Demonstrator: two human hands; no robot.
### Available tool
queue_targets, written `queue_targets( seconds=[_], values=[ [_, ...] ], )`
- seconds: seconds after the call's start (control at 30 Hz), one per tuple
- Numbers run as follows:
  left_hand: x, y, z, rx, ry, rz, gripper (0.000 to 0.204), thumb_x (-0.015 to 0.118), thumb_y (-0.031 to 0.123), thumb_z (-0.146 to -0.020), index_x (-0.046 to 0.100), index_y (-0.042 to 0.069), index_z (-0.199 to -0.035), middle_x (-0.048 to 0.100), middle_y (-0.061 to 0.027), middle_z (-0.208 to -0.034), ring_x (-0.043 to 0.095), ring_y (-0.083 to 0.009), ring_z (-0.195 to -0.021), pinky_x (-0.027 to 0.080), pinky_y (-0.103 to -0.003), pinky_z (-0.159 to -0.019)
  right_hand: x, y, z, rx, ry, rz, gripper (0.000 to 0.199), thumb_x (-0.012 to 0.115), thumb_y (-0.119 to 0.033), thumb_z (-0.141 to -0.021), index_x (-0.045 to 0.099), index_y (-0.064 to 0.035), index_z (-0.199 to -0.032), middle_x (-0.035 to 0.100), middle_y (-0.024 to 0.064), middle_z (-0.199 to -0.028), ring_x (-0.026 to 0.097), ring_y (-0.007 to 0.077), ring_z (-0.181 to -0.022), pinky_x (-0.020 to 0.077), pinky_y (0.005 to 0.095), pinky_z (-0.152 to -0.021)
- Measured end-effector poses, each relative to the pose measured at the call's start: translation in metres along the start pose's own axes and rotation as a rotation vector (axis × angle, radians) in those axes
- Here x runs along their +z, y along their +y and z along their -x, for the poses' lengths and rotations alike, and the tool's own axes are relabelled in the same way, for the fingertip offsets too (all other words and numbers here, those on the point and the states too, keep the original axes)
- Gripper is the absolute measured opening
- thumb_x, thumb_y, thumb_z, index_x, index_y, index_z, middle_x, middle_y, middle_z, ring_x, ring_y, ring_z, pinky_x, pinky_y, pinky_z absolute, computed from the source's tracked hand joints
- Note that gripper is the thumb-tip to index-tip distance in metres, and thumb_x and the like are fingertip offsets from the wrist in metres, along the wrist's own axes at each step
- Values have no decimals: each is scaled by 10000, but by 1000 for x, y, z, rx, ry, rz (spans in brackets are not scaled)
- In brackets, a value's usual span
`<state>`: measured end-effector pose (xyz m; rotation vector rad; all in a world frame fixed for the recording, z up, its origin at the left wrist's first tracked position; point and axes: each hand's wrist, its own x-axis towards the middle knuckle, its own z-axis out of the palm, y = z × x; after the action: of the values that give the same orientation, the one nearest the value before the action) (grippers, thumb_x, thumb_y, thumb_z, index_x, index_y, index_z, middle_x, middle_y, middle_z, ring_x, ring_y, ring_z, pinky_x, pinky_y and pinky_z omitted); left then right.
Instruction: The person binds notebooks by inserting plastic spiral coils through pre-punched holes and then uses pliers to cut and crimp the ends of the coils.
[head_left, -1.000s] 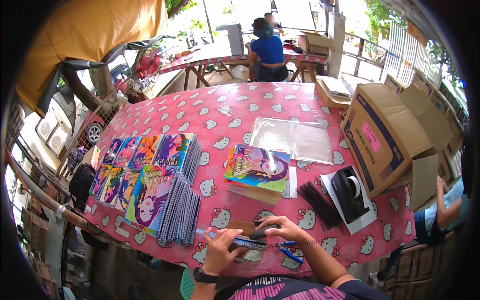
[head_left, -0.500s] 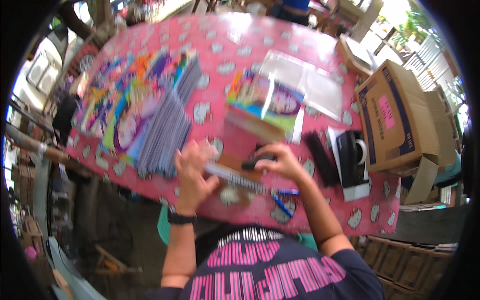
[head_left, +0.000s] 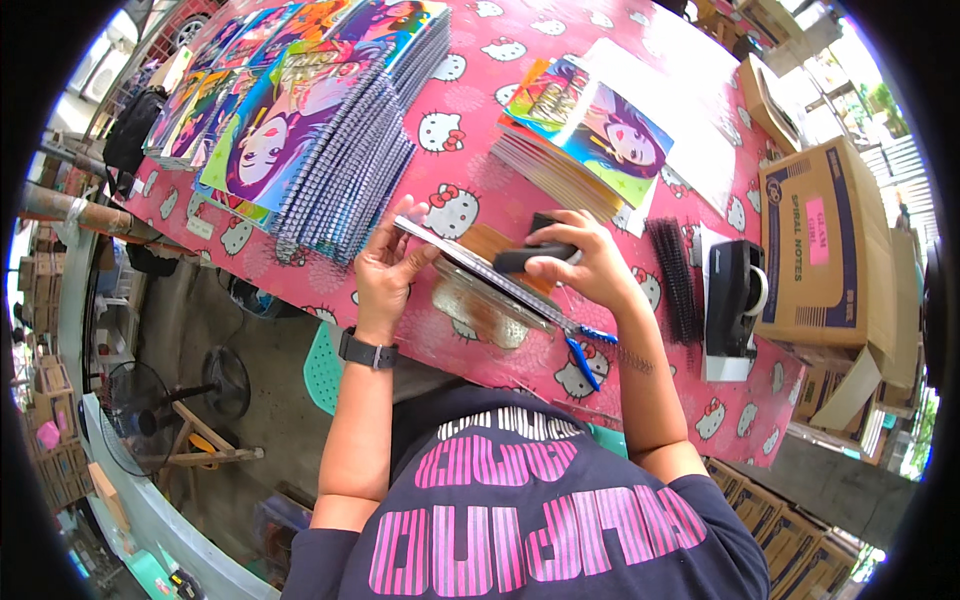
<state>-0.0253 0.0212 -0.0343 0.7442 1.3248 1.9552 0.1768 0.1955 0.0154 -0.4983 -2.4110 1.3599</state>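
My left hand [head_left: 388, 272] is closed on the far-left end of a thin notebook [head_left: 480, 268], fingers behind it and thumb in front. The notebook is tilted with its punched, bound edge upward. My right hand [head_left: 592, 258] grips a black block-like tool [head_left: 530, 258], which lies against or just above that edge. What the tool is, I cannot make out. A dark wire coil [head_left: 634, 358] trails from the notebook's right end, by my right forearm. Blue-handled pliers [head_left: 583, 362] rest on the table there. Behind the notebook shows a brown wooden piece [head_left: 488, 242].
Stacked spiral notebooks [head_left: 340, 160] with colourful covers fill the left. A smaller notebook pile [head_left: 585, 140] stands beyond my hands, near clear plastic sheets [head_left: 690, 140]. To the right are black coils [head_left: 675, 280], a black tape dispenser [head_left: 732, 300] and a cardboard box [head_left: 815, 240].
The view has tilted, so the table's things appear higher in the picture, and the blur is gone. Both hands keep their grips, the right one with the black tool beside the notebook edge.
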Motion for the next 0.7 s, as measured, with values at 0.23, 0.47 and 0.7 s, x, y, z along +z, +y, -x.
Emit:
queue_targets(
  seconds=[0.23, 0.47, 0.7],
  values=[
    [2, -7, 7, 50, 120, 61, 474, 658, -3, -860, 510, -2, -1310, 585, -136, -1254, 553, -195, -1165, 437, -319, -1016, 8, 0, -21, 186, -110, -126, 546, 718, -504, -732, 710, -26, -997, 612, 200, -1174, 577, 290, -1066, 427, 406, -927],
    [0, -4, 4, -11, 219, -62, 352, 604, 73, -922, 568, -8, -1262, 630, -97, -1186, 584, -138, -1079, 451, -262, -950, 18, -5, -29, 73, -81, -5, 472, 760, -431, -724, 711, -50, -998, 614, 185, -1173, 566, 312, -1097, 433, 413, -939],
    [1, -11, -1, -1, 233, 44, 286, 634, 67, -902, 656, 53, -1186, 640, 4, -994, 544, -77, -898, 420, -224, -826, 23, -8, -39, 78, -130, -199, 514, 728, -441, -765, 681, -22, -1058, 623, 190, -1137, 532, 327, -1166, 418, 433, -957]
  ],
)
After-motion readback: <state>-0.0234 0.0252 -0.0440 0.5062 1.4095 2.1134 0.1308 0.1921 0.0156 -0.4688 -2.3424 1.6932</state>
